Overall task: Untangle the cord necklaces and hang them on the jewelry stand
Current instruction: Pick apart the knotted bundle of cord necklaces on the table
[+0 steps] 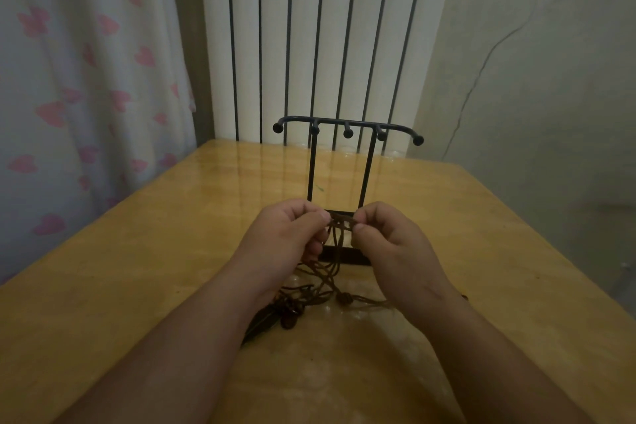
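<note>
- A white curtain printed with pink hearts hangs at the far left, beside the glossy yellow wooden table.
- The left hand reaches forward on a bare forearm. It is raised just above the table with its back to the camera. Its fingers are curled and its thumb and forefinger pinch strands of cord.
- The tangled dark brown cord necklaces are stretched in a short span between the two hands. From there they drop in loose loops to the tabletop. The rest lies in a heap between the forearms, with small beads and a dark pendant close against the left forearm.
- The black metal jewelry stand stands upright just behind the hands. It has a flat base, two thin uprights and a top bar with five knob-tipped hooks. The cords are all in the hands or on the table.
- A white ribbed radiator rises behind the stand.
- The right hand mirrors the left, its knuckles up and fingers curled. Its thumb and forefinger nip the cords at the knot.
- A pale wall with a thin trailing cable fills the right side.
</note>
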